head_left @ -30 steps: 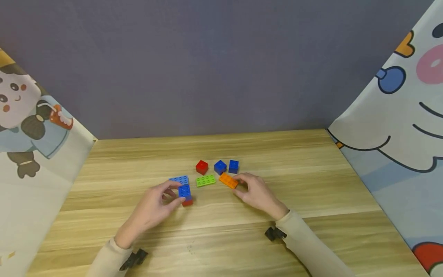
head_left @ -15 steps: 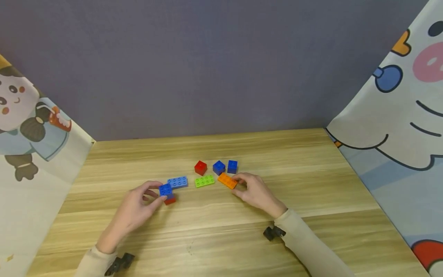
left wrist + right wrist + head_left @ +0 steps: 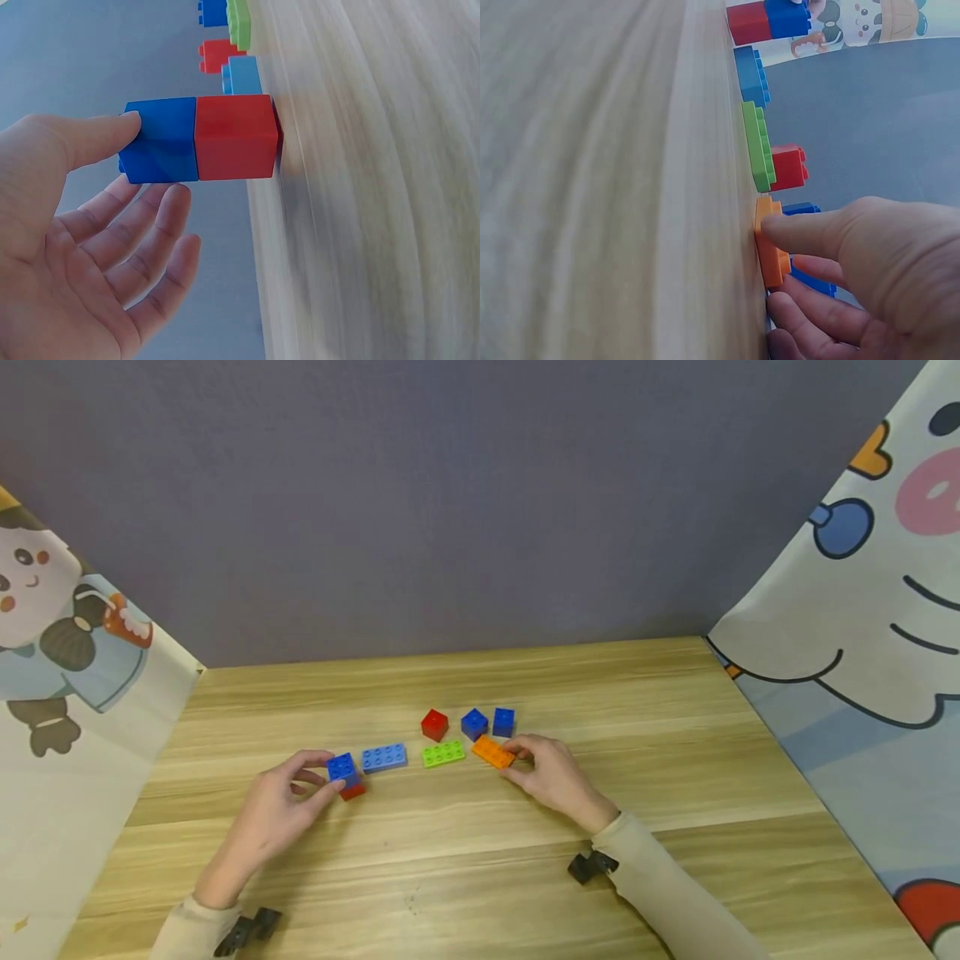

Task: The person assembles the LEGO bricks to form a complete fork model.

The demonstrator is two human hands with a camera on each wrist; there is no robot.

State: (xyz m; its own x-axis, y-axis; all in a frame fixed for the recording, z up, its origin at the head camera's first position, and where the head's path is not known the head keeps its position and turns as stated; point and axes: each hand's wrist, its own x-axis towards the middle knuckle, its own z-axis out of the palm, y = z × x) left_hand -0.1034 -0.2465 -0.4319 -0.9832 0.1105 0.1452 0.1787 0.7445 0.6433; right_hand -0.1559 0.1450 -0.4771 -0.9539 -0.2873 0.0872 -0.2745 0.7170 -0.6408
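My left hand (image 3: pixel 279 810) pinches a blue building brick (image 3: pixel 342 768) between thumb and fingers. A red brick (image 3: pixel 236 137) is joined under it, making a two-high stack. Whether the stack's base touches the table I cannot tell. Just right of the stack lies a light blue flat brick (image 3: pixel 384 758). My right hand (image 3: pixel 555 779) grips the right end of an orange flat brick (image 3: pixel 492 752), its thumb on the near side in the right wrist view. A lime green flat brick (image 3: pixel 444 754) lies between the light blue and orange ones.
Behind the flat bricks stand a red brick (image 3: pixel 435 725) and two dark blue bricks, one left (image 3: pixel 474 724) and one right (image 3: pixel 504 722). The wooden table (image 3: pixel 480 877) meets a grey back panel (image 3: pixel 450 527), with printed cartoon panels on both sides.
My left hand has slid leftward with the blue-and-red stack, from in front of the light blue brick to its left side. My right hand keeps its hold on the orange brick, nearly unmoved.
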